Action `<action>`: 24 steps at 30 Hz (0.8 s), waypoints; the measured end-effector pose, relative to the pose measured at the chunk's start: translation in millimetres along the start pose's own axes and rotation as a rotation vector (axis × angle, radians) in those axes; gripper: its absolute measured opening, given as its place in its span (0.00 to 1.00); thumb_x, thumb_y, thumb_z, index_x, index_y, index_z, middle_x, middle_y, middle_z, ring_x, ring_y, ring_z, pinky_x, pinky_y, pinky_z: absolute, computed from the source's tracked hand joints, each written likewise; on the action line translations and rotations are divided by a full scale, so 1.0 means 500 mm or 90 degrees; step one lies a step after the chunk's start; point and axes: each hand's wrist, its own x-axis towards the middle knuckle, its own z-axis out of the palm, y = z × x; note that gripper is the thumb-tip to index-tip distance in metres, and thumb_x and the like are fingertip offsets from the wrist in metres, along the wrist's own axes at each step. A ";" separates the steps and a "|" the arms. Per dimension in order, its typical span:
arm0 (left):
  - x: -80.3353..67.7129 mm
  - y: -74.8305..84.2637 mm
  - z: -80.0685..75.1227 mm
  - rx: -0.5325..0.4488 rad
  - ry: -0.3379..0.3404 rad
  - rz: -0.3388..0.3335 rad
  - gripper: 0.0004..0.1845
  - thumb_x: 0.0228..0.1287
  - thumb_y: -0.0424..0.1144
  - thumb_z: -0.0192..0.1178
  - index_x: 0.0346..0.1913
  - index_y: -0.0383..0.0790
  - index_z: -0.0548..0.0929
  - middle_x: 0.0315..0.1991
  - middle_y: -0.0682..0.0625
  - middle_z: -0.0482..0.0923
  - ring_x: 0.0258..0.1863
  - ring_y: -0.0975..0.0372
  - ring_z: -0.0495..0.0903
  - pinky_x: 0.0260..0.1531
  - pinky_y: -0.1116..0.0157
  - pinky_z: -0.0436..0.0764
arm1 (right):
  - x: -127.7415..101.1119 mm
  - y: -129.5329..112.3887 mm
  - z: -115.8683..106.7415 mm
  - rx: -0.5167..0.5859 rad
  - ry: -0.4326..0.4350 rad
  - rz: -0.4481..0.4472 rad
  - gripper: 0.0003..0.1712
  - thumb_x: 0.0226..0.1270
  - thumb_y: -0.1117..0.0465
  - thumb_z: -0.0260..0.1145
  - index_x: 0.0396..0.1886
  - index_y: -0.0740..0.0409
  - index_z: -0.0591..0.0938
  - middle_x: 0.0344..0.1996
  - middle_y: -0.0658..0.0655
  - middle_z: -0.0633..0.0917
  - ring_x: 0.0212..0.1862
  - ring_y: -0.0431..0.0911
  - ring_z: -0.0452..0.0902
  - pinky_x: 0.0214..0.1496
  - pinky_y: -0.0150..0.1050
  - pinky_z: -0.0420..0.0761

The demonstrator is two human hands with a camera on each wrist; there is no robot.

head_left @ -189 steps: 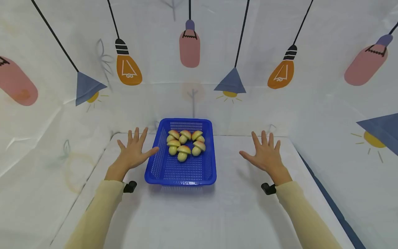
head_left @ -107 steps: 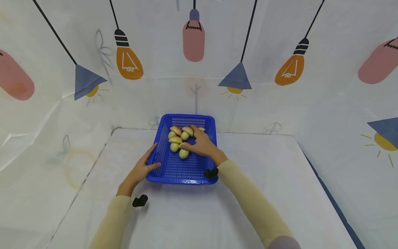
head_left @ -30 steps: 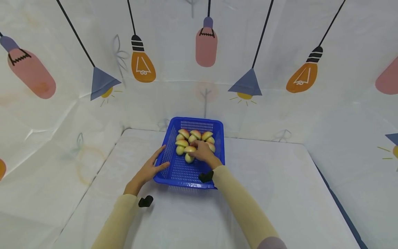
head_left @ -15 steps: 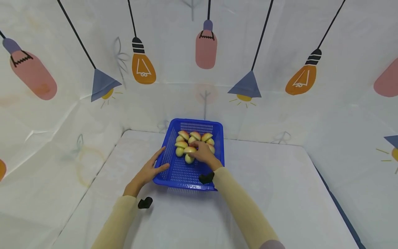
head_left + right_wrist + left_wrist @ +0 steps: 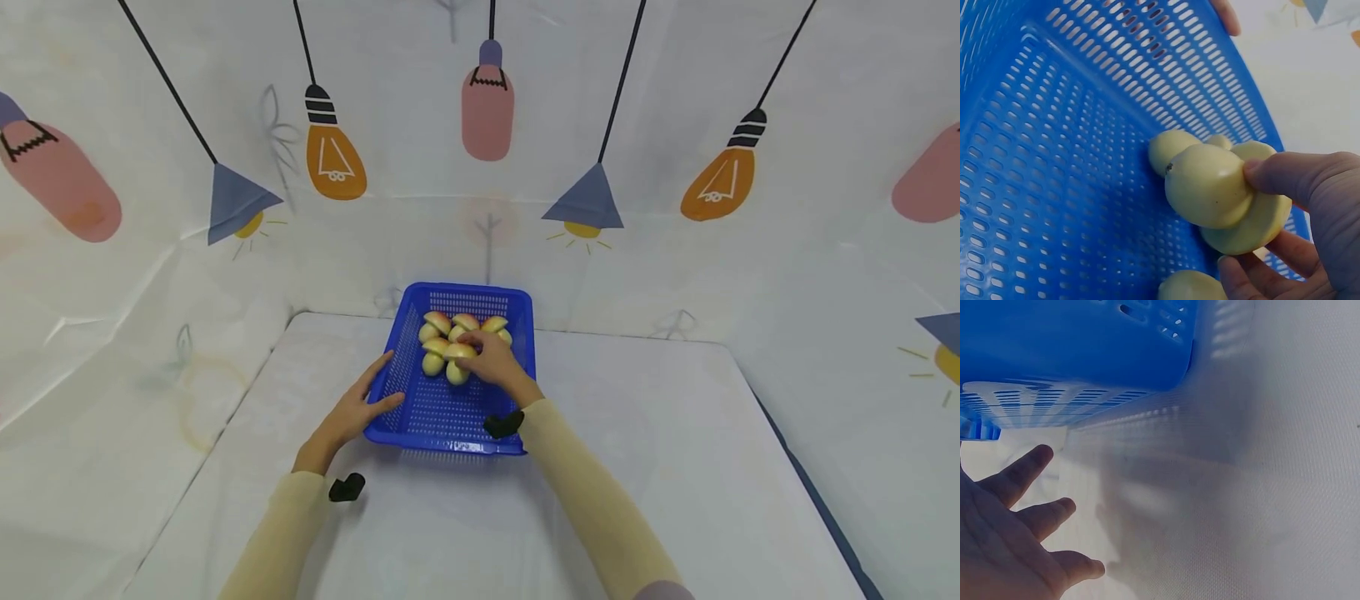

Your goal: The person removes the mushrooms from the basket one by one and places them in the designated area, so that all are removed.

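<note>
A blue perforated basket (image 5: 435, 410) sits at the table's far middle and holds several toy mushrooms (image 5: 438, 322) with yellow stems and reddish caps. My right hand (image 5: 491, 362) reaches into the basket and grips the front mushroom (image 5: 456, 363). In the right wrist view the thumb and fingers (image 5: 1297, 178) curl round this mushroom (image 5: 1207, 184) by its cap, just above the basket floor (image 5: 1054, 156). My left hand (image 5: 352, 408) rests with straight fingers against the basket's left wall. In the left wrist view its spread fingers (image 5: 1019, 512) lie beside the basket (image 5: 1085, 344).
White cloth covers the table (image 5: 637, 467), with open cloth left, right and in front of the basket. Walls printed with lamps and bulbs rise close behind the basket and along both sides. More mushrooms (image 5: 1169, 147) lie beside the held one.
Both hands were spread open beside the basket 6.3 s ago; then the left went to its side and the right onto the mushrooms. Over the last second they barely moved.
</note>
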 end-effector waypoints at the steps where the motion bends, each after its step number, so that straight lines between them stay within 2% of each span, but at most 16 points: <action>1: -0.001 0.001 -0.001 -0.003 -0.002 0.002 0.47 0.70 0.61 0.60 0.83 0.68 0.45 0.85 0.41 0.41 0.81 0.36 0.47 0.74 0.32 0.52 | -0.001 -0.001 -0.002 0.008 0.000 -0.002 0.25 0.65 0.61 0.72 0.61 0.62 0.82 0.58 0.61 0.86 0.61 0.56 0.81 0.64 0.49 0.79; 7: -0.003 0.003 -0.001 -0.001 -0.006 0.003 0.46 0.71 0.59 0.60 0.83 0.67 0.44 0.85 0.40 0.41 0.80 0.35 0.49 0.73 0.32 0.53 | -0.004 -0.008 -0.019 0.022 0.007 0.011 0.25 0.65 0.62 0.72 0.62 0.61 0.82 0.58 0.62 0.85 0.61 0.55 0.80 0.63 0.48 0.81; 14: -0.003 -0.004 0.004 -0.044 -0.012 0.013 0.45 0.73 0.54 0.60 0.83 0.68 0.45 0.83 0.36 0.46 0.75 0.34 0.62 0.71 0.33 0.60 | -0.018 -0.017 -0.039 0.056 0.029 0.006 0.24 0.65 0.62 0.72 0.61 0.60 0.83 0.59 0.62 0.84 0.60 0.58 0.81 0.61 0.50 0.82; 19: -0.003 -0.011 0.003 -0.079 -0.013 0.016 0.45 0.73 0.50 0.61 0.83 0.68 0.45 0.83 0.35 0.45 0.74 0.34 0.63 0.69 0.34 0.64 | -0.022 -0.019 -0.048 0.072 0.022 -0.005 0.25 0.65 0.62 0.72 0.62 0.60 0.82 0.63 0.61 0.80 0.62 0.58 0.80 0.61 0.49 0.82; 24: -0.001 -0.009 0.000 -0.100 -0.019 0.023 0.45 0.73 0.49 0.61 0.83 0.69 0.45 0.83 0.36 0.44 0.74 0.34 0.63 0.69 0.34 0.65 | -0.027 -0.023 -0.060 0.078 0.038 -0.012 0.26 0.64 0.62 0.71 0.63 0.60 0.82 0.64 0.62 0.81 0.62 0.60 0.81 0.59 0.51 0.83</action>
